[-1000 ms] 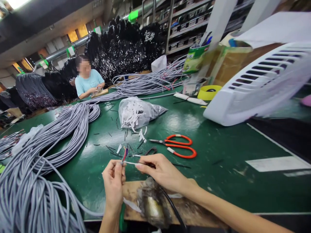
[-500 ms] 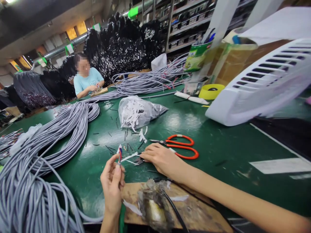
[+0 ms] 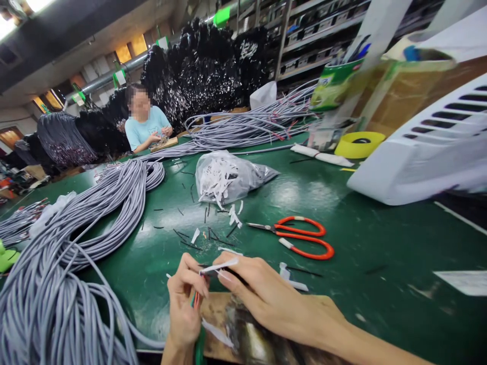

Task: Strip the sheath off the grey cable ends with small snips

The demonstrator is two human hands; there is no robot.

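My left hand [image 3: 185,304] is closed round the end of a grey cable [image 3: 125,324], whose coloured inner wires [image 3: 195,300] show by the fingers. My right hand [image 3: 262,294] pinches a white paper strip [image 3: 220,265] that runs over to the left fingertips. Both hands hover over a worn wooden board [image 3: 220,314] at the near edge of the green table [image 3: 342,223]. Red-handled scissors [image 3: 300,237] lie beyond the right hand.
A big pile of grey cables [image 3: 57,263] fills the left side. A clear bag of white scraps [image 3: 228,175] lies mid-table, with black and white offcuts around it. A white fan [image 3: 429,152], yellow tape roll [image 3: 357,143] and boxes stand right. A person in a blue shirt [image 3: 146,126] works across.
My right hand came back from the table near the scissors to the left hand, now pinching the white strip. The left hand lowered, the wire ends now pointing down.
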